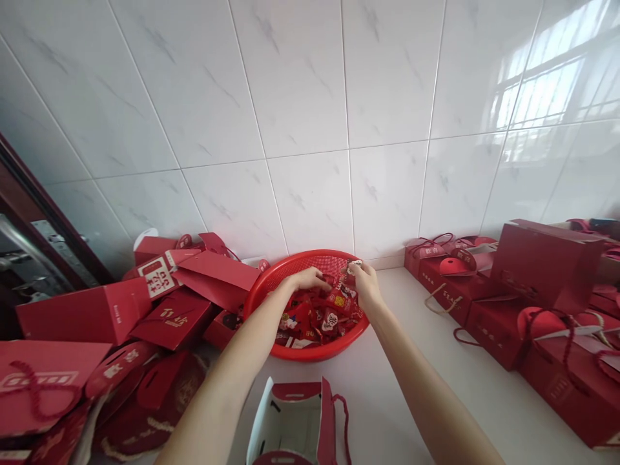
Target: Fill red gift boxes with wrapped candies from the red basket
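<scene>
A red plastic basket stands against the wall, filled with small red wrapped candy packets, some with white or gold print. My left hand reaches over its rim, fingers loosely bent and apart just above the packets. At the right side of the basket, my right hand has its fingers closed on a red candy packet with a pale printed part near the fingertips. In front of the basket, between my forearms, an open red gift box shows its white inside and a red cord handle.
Many red gift boxes lie jumbled on the left, several with cord handles. More red boxes stand in rows along the right. A white tiled wall rises behind the white tabletop. A dark frame with metal fittings is at far left.
</scene>
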A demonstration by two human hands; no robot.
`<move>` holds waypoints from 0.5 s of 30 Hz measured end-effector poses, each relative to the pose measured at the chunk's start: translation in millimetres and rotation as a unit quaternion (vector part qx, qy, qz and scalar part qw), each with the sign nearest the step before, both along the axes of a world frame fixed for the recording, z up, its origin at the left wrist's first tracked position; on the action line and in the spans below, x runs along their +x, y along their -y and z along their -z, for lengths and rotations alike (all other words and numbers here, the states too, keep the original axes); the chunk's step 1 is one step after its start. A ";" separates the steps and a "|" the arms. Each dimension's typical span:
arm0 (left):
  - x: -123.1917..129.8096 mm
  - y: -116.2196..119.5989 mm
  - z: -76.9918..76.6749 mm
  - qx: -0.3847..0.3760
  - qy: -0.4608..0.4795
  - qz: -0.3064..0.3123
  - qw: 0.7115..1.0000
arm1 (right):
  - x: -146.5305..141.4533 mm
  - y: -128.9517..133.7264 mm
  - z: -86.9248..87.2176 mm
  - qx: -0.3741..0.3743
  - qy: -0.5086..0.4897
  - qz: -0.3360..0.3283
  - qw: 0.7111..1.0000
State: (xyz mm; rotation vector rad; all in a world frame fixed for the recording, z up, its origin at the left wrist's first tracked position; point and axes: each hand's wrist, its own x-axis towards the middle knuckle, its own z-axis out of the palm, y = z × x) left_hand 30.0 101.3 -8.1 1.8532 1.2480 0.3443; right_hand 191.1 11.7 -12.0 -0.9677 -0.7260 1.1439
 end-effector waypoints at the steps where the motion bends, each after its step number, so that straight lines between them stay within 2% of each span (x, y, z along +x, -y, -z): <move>1: -0.2 2.5 -5.6 0.013 0.027 -0.008 1.000 | 0.1 -1.5 1.0 0.001 -0.008 0.003 1.000; 4: 1.6 10.3 -21.2 0.061 0.117 -0.037 0.991 | 0.5 -4.7 3.5 0.002 -0.028 0.001 1.000; 7: 5.1 19.0 -29.9 0.092 0.170 -0.057 0.980 | 1.0 -4.8 3.5 0.006 -0.039 -0.010 0.999; 11: 9.7 29.2 -29.8 0.100 0.174 -0.070 0.977 | 1.4 -0.8 -0.4 0.011 -0.045 -0.042 0.998; 15: 16.7 32.7 -27.1 0.114 0.161 -0.058 0.979 | 2.8 4.3 -4.9 0.014 -0.049 -0.085 0.995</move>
